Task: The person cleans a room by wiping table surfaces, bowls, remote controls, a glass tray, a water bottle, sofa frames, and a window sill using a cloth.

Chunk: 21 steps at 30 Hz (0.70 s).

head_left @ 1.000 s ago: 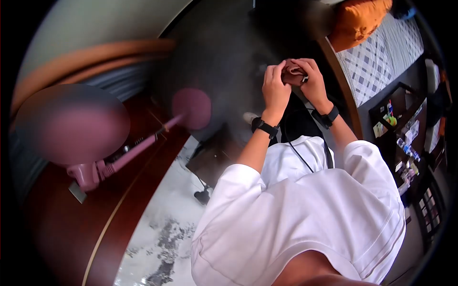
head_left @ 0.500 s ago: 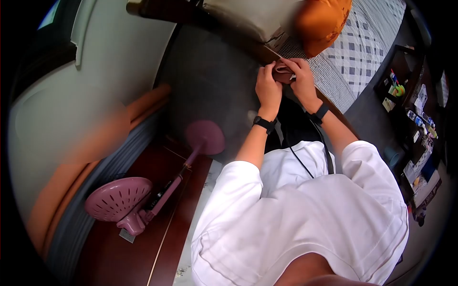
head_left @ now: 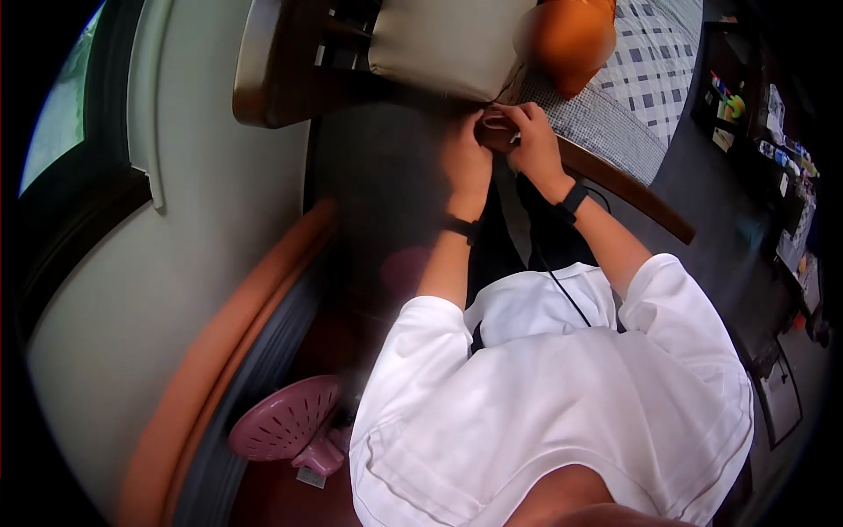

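"So, what lies nearest to us?"

"Our white T-shirt [head_left: 562,395], with a thin black cable [head_left: 569,299] across its lower part. Past that, a dark wristband [head_left: 572,202] circles our right wrist."

"And our hands?"

"Our left hand [head_left: 467,169] and right hand [head_left: 537,151] face each other, both closed in on a folded brown bundle [head_left: 498,138] held between them. The left one is blurred, so we cannot tell how each of its fingers lies."

"Can we say what the bundle is?"

"No; our fingers cover much of it, though a paler edge shows in the fold."

"What else do we have around us?"

"To our left, low down, a pink fan [head_left: 288,422] with a slotted round head. Ahead, a beige cushion [head_left: 452,44] sits beside an orange pillow [head_left: 575,44], and a checked bedsheet [head_left: 654,70] spreads rightward behind a wooden rail [head_left: 628,189]. Farther right, we see a cluttered dark desk [head_left: 753,132]; far left, a window [head_left: 66,119]."
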Motion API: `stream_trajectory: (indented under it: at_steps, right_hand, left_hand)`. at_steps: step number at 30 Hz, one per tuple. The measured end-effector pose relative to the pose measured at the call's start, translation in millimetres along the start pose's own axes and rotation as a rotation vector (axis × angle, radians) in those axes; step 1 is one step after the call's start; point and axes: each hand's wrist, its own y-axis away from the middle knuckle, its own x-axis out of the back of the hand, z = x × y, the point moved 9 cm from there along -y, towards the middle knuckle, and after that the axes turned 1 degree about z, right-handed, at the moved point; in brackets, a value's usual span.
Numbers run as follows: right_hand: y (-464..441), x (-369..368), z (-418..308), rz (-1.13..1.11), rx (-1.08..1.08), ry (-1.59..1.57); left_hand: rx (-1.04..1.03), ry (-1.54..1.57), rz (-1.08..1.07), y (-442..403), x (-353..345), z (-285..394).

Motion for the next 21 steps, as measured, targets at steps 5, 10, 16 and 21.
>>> stream_trajectory:
  at_steps: [5,10,16,21]
  right_hand:
    - [21,6,9,0.105,-0.102,0.042]
    - [19,-20,-7,0.23,-0.104,0.027]
    - [3,-84,-25,0.274,-0.099,0.014]
    - [-11,-74,-44,0.232,-0.173,0.001]
  left_hand:
    - [-0.117,-0.004,-0.166,-7,-7,18]
    - [-0.155,-0.131,-0.361,-40,3,0]
    - [-0.265,-0.444,-0.291,-71,57,-25]
    - [-0.335,-0.392,-0.163,-76,62,-21]
